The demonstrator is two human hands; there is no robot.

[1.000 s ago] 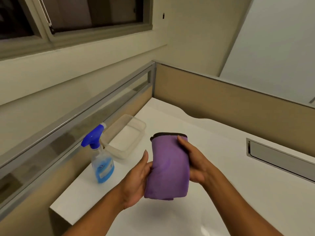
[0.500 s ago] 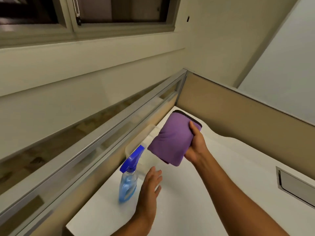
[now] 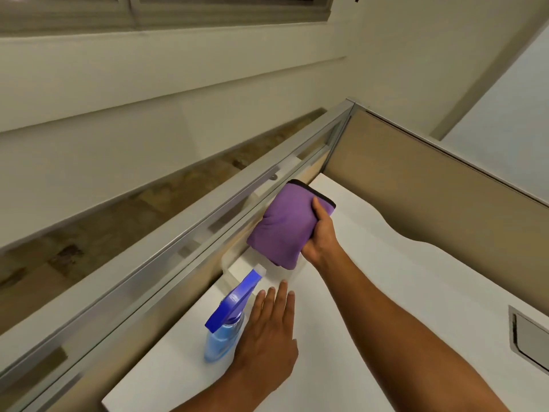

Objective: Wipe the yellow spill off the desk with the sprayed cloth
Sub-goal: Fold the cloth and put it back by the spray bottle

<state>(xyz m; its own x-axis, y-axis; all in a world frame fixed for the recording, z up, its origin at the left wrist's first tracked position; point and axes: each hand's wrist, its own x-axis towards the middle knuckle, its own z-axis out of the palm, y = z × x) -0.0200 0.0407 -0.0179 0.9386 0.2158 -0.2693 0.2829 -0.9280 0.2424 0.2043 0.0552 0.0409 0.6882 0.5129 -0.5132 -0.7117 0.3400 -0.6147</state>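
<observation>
My right hand (image 3: 320, 236) grips a folded purple cloth (image 3: 282, 227) with a dark edge and holds it up above the white desk (image 3: 386, 292), near the desk's left side. My left hand (image 3: 267, 337) is open with flat fingers, right beside a spray bottle (image 3: 225, 328) that has a blue trigger head and blue liquid. The hand is close to the bottle but whether it touches it is unclear. No yellow spill shows in this view.
A clear plastic container (image 3: 237, 266) sits on the desk behind the bottle, mostly hidden by the cloth. A glass and metal partition (image 3: 178, 242) runs along the left edge, a tan panel (image 3: 430, 188) along the back. A grey cable hatch (image 3: 528, 337) is at the right.
My left hand let go of the cloth and moved down left beside the spray bottle. My right hand carried the cloth up and away over the container. The camera swung left.
</observation>
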